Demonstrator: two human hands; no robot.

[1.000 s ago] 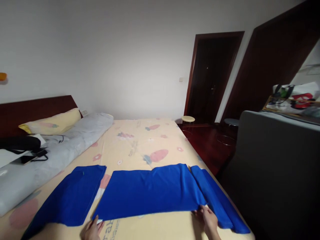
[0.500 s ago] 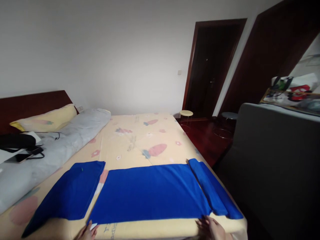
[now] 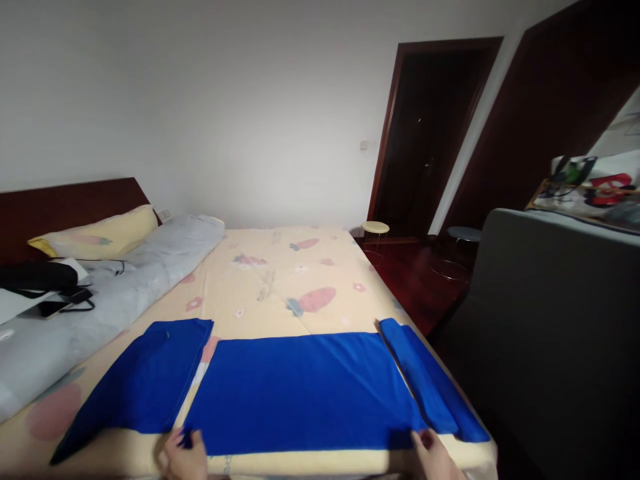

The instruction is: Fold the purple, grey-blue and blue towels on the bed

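A wide blue cloth lies flat along the near edge of the bed. My left hand pinches its near left corner, and my right hand has its fingers closed at the near right corner. To the left lies a separate blue piece, spread on the sheet with a thin gap between it and the wide cloth. Beside the right end are narrow folded blue strips, lying lengthwise next to each other.
The patterned bed sheet stretches to the far wall. At left are a grey quilt, a yellow pillow and black items with cables. A dark grey panel stands at right; stools stand near the door.
My left hand has moved slightly right and up onto the cloth's corner. The wide cloth's near edge sits a little lower in view. The view has shifted slightly.
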